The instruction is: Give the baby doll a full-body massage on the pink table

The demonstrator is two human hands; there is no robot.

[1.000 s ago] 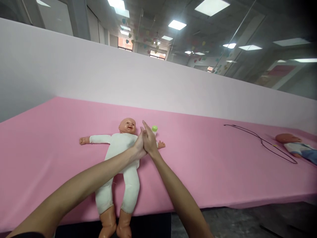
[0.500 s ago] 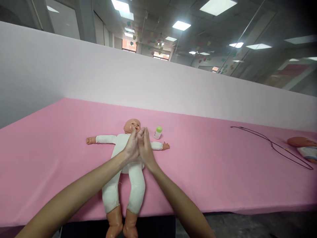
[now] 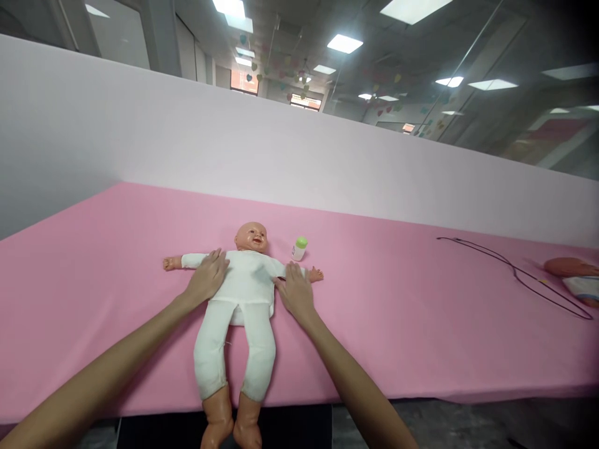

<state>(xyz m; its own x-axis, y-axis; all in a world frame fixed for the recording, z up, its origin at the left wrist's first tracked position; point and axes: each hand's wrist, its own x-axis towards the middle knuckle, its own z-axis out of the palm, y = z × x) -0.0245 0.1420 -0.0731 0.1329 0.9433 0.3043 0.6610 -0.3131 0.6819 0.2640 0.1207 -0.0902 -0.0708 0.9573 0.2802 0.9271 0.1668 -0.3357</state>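
Note:
A baby doll (image 3: 246, 277) with a white cloth body lies on its back, arms stretched out sideways and feet over the front edge. My left hand (image 3: 209, 274) rests flat on the doll's shoulder and upper arm at the left, fingers stretched. On the other side my right hand (image 3: 296, 290) lies over the doll's other arm, covering its middle, with the thumb spread toward the torso. Neither hand grips anything. Just beyond my right hand stands a small white bottle (image 3: 299, 250) with a green cap.
A pink sheet (image 3: 384, 312) covers the table. At the right lie a thin black cord (image 3: 496, 257) in a long loop and part of a second doll (image 3: 568, 268), cut off by the frame. A white partition (image 3: 299, 162) runs along the back, with glass above it.
My hands were pressed together above the doll's chest. They have parted, one to each side, and come down onto its arms. The doll and bottle stay in place.

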